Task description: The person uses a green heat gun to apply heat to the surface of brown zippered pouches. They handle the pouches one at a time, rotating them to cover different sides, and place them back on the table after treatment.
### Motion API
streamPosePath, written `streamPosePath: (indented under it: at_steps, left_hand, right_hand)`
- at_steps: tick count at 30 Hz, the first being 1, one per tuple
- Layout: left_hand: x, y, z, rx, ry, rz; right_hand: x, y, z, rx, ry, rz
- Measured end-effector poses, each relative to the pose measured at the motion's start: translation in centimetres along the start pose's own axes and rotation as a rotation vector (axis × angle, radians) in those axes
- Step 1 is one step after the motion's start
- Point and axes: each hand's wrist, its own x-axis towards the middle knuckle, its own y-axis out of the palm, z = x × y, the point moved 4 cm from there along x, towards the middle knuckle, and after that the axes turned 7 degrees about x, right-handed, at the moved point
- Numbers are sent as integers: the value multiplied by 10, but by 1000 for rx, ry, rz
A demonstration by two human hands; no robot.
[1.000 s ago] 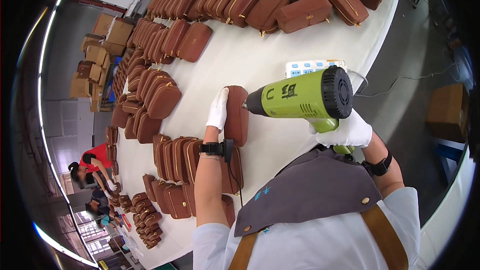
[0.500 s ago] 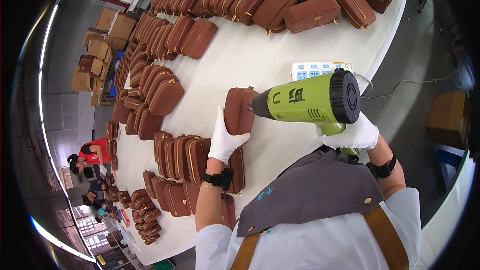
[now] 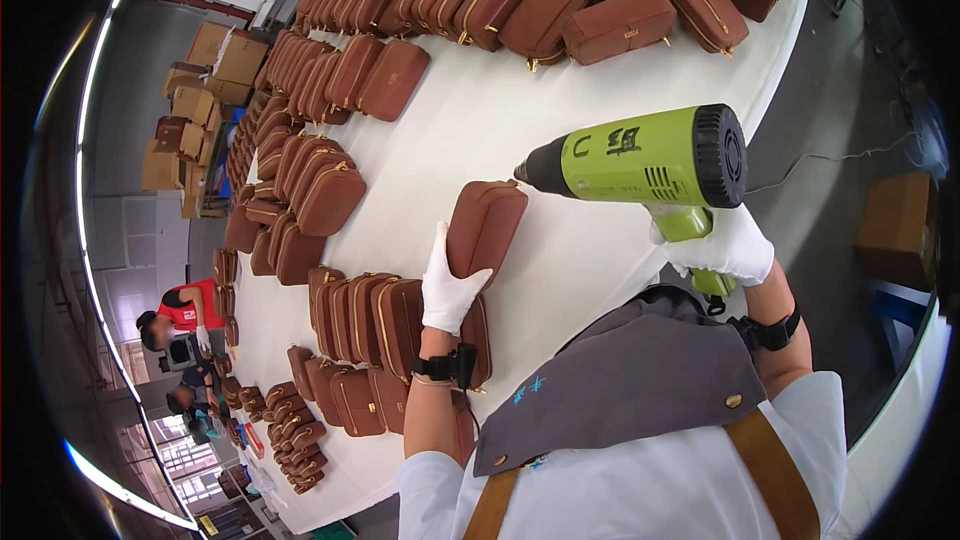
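Observation:
In my white-gloved left hand [image 3: 452,288] I grip a brown leather pouch [image 3: 486,226], tilted, with my thumb and fingers around its near end. My right hand [image 3: 728,245], also gloved in white, is closed round the handle of a green and black heat gun [image 3: 640,162]. The gun's metal nozzle points left, close beside the pouch's far upper corner. Whether nozzle and pouch touch, I cannot tell. Next to my left wrist stands a row of similar brown pouches [image 3: 398,320] with gold zippers.
Many more brown pouches [image 3: 335,195] lie in groups on the white table [image 3: 580,285], along its left side and far end. A cable [image 3: 815,158] trails at the right, near a cardboard box [image 3: 897,230]. A person in a red top [image 3: 190,310] works at the far left.
The heat gun has risen and swung right, its nozzle shifting from the pouch's side toward the far corner. The gun now hides the white power strip. The pouch has tilted slightly.

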Motion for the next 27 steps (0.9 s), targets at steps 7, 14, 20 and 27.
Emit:
streamPosePath:
  at_steps: [7,14,20,27]
  left_hand:
    - [-13,-5,-7,14,14,17]
    - [-29,-8,1,43,72,-68]
    - [-31,-3,4,10,20,-98]
    - [-17,-1,7,-882,-318,-40]
  right_hand:
    - [-4,-2,-6,10,-31,88]
    - [-5,-10,-14,-53,-121,45]
    - [-9,-1,-3,40,-28,104]
    - [-5,6,-4,119,-67,54]
